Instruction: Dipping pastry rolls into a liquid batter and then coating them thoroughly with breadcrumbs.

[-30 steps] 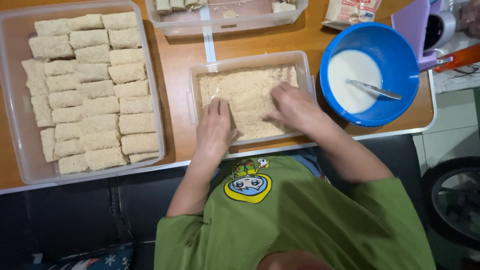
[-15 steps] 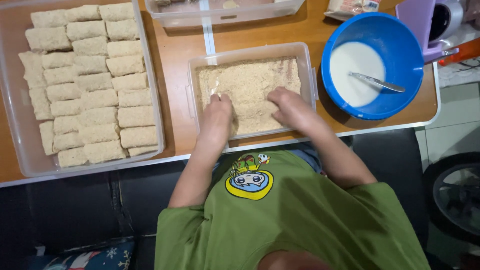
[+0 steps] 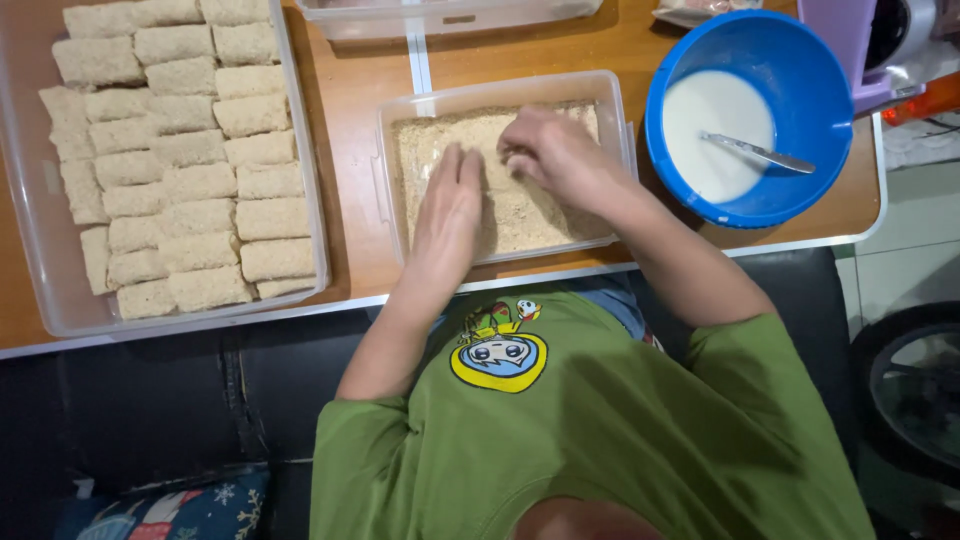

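Note:
A clear plastic tray [image 3: 385,170] of pale breadcrumbs [image 3: 530,215] sits at the table's front edge, in front of me. My left hand [image 3: 450,205] lies flat, palm down, on the crumbs at the tray's middle, fingers straight. My right hand [image 3: 550,150] is over the far right of the tray with its fingertips curled down into the crumbs. Anything under either hand is hidden. A large clear bin [image 3: 310,150] to the left holds several rows of crumb-coated rolls [image 3: 180,170].
A blue bowl [image 3: 820,110] of white liquid with a metal spoon [image 3: 760,153] stands right of the tray. Another clear container [image 3: 450,18] lies at the far edge. The wooden table [image 3: 350,100] ends just before my green shirt. A purple object [image 3: 850,40] stands at the top right.
Both hands have slid from the tray's near side toward its far side. The right hand's fingers have curled into the crumbs.

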